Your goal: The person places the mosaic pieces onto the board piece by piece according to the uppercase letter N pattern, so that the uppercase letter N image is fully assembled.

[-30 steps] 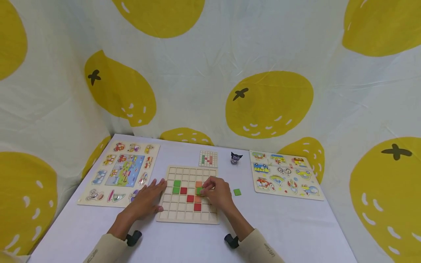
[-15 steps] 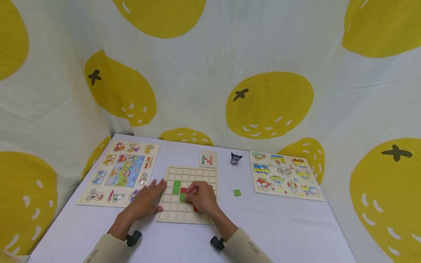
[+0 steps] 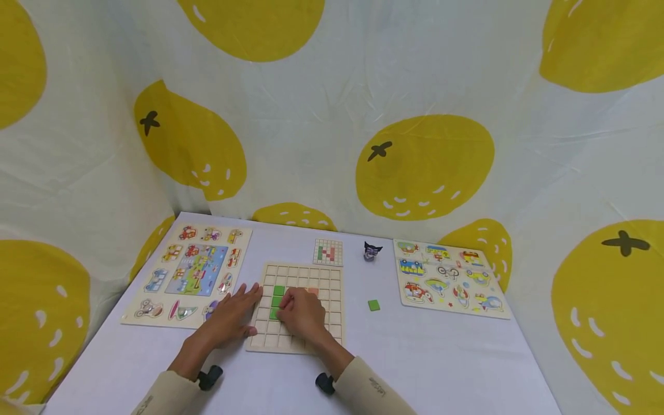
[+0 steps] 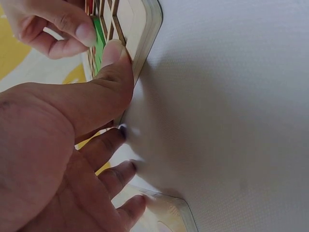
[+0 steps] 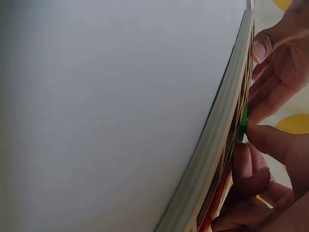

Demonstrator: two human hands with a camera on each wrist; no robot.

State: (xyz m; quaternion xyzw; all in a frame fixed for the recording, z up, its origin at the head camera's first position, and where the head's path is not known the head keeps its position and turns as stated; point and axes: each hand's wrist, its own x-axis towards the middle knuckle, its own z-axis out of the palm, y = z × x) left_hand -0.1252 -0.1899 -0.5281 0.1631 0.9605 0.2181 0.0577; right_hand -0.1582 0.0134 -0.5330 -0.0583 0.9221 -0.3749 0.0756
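A wooden grid board (image 3: 270, 341) lies flat on the white table. My left hand (image 3: 230, 311) rests along its left edge with spread fingers; its thumb sits at the rim in the left wrist view. Between thumb and fingers, my right hand (image 3: 303, 314) pinches a green square tile (image 3: 274, 313) at the grid, just in front of another green tile (image 3: 277, 301). A further green tile (image 3: 279, 290) lies behind that one. An orange tile (image 3: 313, 291) peeks out past my right knuckles, which hide the red tiles in the head view.
Behind the board lies a pattern card (image 3: 328, 252), with a small dark figurine (image 3: 370, 251) beside it. One loose green tile (image 3: 374, 305) sits right of the board. Picture puzzle boards flank it, one at left (image 3: 161, 314) and one at right (image 3: 451, 311). Fruit-print cloth hangs behind.
My right hand has carried the green tile leftward across the board, from beside the orange tiles to the column of green tiles. My left hand has stayed in place.
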